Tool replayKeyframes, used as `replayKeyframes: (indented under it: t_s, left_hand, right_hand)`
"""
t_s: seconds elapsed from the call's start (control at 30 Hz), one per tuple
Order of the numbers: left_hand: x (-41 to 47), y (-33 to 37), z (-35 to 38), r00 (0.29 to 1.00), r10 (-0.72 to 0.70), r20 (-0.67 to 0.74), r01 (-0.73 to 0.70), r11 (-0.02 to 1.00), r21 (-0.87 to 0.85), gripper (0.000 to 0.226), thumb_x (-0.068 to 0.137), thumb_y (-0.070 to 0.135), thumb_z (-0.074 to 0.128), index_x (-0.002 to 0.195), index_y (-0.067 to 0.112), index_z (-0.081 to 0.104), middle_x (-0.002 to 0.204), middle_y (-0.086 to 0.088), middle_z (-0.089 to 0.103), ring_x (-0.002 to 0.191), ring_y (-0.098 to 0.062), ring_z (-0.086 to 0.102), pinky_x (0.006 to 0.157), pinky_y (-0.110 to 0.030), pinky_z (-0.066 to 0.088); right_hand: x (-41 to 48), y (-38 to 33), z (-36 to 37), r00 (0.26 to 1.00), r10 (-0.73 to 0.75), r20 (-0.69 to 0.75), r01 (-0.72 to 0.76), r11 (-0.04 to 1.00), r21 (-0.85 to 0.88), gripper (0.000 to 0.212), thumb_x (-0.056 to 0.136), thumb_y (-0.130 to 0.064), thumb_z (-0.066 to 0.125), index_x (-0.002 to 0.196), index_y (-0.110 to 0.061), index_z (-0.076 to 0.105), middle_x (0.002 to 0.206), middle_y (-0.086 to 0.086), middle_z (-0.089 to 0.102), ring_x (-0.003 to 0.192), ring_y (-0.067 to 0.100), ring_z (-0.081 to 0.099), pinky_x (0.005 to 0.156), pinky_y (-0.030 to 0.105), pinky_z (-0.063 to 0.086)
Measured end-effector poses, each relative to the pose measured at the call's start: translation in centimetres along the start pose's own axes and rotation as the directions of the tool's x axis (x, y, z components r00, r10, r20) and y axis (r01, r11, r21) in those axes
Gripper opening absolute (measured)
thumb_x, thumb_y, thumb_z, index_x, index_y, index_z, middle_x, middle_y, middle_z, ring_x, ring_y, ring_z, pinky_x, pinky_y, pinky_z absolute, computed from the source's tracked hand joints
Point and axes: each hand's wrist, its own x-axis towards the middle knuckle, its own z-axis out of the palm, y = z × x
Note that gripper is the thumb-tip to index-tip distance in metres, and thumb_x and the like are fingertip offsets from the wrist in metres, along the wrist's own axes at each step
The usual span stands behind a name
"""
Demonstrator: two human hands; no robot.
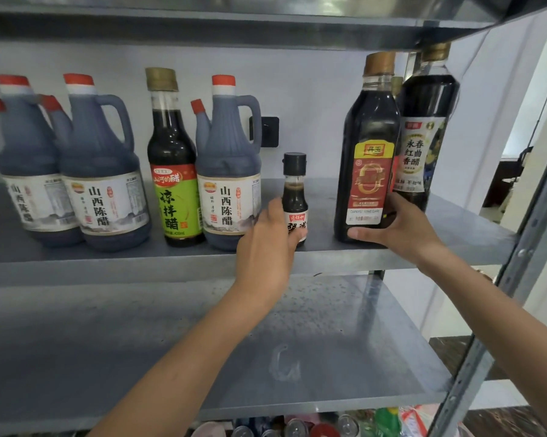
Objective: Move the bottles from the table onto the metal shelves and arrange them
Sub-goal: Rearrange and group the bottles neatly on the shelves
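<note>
1. Holding a small bottle (295, 187) with the left hand (267, 238), curled round its lower half from the left side; upright on the middle shelf (322, 254), close to the front edge, black cap on
2. Gripping a tall dark bottle (368, 146) with the right hand (392, 228): thumb across the front, just under the red and yellow label, other fingers wrapped round the right side; standing on the same shelf, apart from the small bottle and to its right
3. Just behind it on the right, a second tall bottle (426, 121) with a white label; touching or only very near, cannot tell
4. To the left of the small bottle, in a row along the shelf: a handled jug (229, 171), a green-label bottle (173, 159), then two more jugs of the same kind; further red caps behind them
5. On the back wall, above the small bottle and a little to its left, a black socket (269, 132)
6. Below, a grey lower shelf (171, 342); under its front edge, tops of cans (297, 427)
</note>
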Motion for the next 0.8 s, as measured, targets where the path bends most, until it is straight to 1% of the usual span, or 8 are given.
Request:
replayKeyframes:
  t_s: [0.13, 0.17, 0.23, 0.3, 0.4, 0.5, 0.63, 0.8]
  left_hand:
    - [-0.1, -0.2, -0.4, 0.998, 0.057, -0.032, -0.052, 0.989, 0.141, 0.052, 0.088, 0.036, 0.06, 0.129, 0.009, 0.043, 0.114, -0.01, 0.061, 0.1, -0.031, 0.06, 0.067, -0.037, 0.042]
    - [-0.1, -0.2, -0.5, 0.995, 0.083, -0.056, -0.07, 0.976, 0.204, 0.051, 0.084, 0.036, 0.066, 0.123, 0.006, 0.049, 0.104, -0.012, 0.065, 0.091, -0.033, 0.064, 0.06, -0.034, 0.04]
    - [0.1, -0.2, -0.5, 0.988, 0.124, -0.093, -0.084, 0.932, 0.353, 0.052, 0.063, 0.037, 0.083, 0.096, 0.003, 0.061, 0.072, -0.011, 0.067, 0.059, -0.031, 0.065, 0.045, -0.025, 0.029]
    - [0.3, -0.1, -0.3, 0.98, 0.132, -0.149, -0.054, 0.897, 0.438, 0.055, 0.046, 0.041, 0.09, 0.078, 0.005, 0.063, 0.056, -0.006, 0.062, 0.041, -0.026, 0.059, 0.041, -0.019, 0.022]
    - [0.5, -0.2, -0.2, 0.974, 0.132, -0.183, -0.025, 0.869, 0.494, 0.052, 0.045, 0.043, 0.09, 0.077, 0.009, 0.065, 0.064, -0.004, 0.061, 0.04, -0.022, 0.057, 0.04, -0.019, 0.022]
    - [0.6, -0.2, 0.1, 0.978, 0.15, -0.147, -0.041, 0.821, 0.569, 0.051, 0.049, 0.049, 0.087, 0.078, 0.012, 0.067, 0.068, -0.001, 0.06, 0.039, -0.016, 0.056, 0.038, -0.02, 0.027]
    - [1.2, -0.1, 0.4, 0.979, 0.14, -0.145, -0.018, 0.777, 0.629, 0.046, 0.042, 0.045, 0.09, 0.069, 0.014, 0.068, 0.059, 0.003, 0.057, 0.035, -0.013, 0.053, 0.037, -0.018, 0.024]
    - [1.2, -0.2, 0.6, 0.975, 0.114, -0.192, 0.021, 0.809, 0.588, 0.046, 0.038, 0.035, 0.093, 0.063, 0.015, 0.061, 0.049, 0.002, 0.057, 0.034, -0.016, 0.055, 0.038, -0.018, 0.023]
  right_hand:
    - [-0.3, -1.2, 1.5, 1.0, -0.016, -0.003, 0.016, 1.0, -0.005, 0.065, 0.06, -0.038, 0.085, 0.115, -0.023, 0.053, 0.105, -0.009, 0.061, 0.096, 0.012, 0.056, 0.08, 0.024, 0.04]
    - [-0.4, -1.4, 1.8, 1.0, -0.017, -0.003, 0.017, 1.0, 0.003, 0.065, 0.061, -0.038, 0.085, 0.115, -0.022, 0.052, 0.105, -0.01, 0.06, 0.095, 0.011, 0.056, 0.079, 0.023, 0.039]
    - [-0.5, -1.9, 2.3, 1.0, -0.029, 0.0, 0.029, 1.0, 0.011, 0.063, 0.061, -0.037, 0.085, 0.113, -0.023, 0.051, 0.104, -0.011, 0.059, 0.095, 0.01, 0.055, 0.079, 0.022, 0.039]
    - [-0.6, -2.2, 2.8, 0.999, -0.039, 0.002, 0.039, 0.999, 0.017, 0.063, 0.061, -0.036, 0.085, 0.112, -0.024, 0.05, 0.102, -0.012, 0.058, 0.095, 0.008, 0.055, 0.075, 0.019, 0.04]
    - [-0.7, -2.7, 3.3, 0.999, -0.048, 0.005, 0.048, 0.999, 0.022, 0.062, 0.062, -0.035, 0.085, 0.113, -0.022, 0.051, 0.102, -0.011, 0.059, 0.092, 0.008, 0.056, 0.071, 0.016, 0.041]
    - [-0.6, -2.9, 3.8, 0.999, -0.052, -0.004, 0.052, 0.999, 0.01, 0.063, 0.061, -0.036, 0.085, 0.113, -0.021, 0.052, 0.104, -0.007, 0.062, 0.093, 0.012, 0.059, 0.077, 0.025, 0.046]
    - [-0.5, -2.7, 4.2, 0.999, -0.046, -0.005, 0.046, 0.999, 0.008, 0.067, 0.061, -0.039, 0.085, 0.116, -0.019, 0.052, 0.107, -0.005, 0.063, 0.095, 0.014, 0.06, 0.082, 0.03, 0.049]
    - [-0.1, -2.1, 3.6, 0.995, -0.009, 0.098, 0.003, 0.998, 0.059, 0.066, 0.065, -0.034, 0.083, 0.121, -0.02, 0.051, 0.111, -0.007, 0.063, 0.1, 0.013, 0.06, 0.085, 0.031, 0.048]
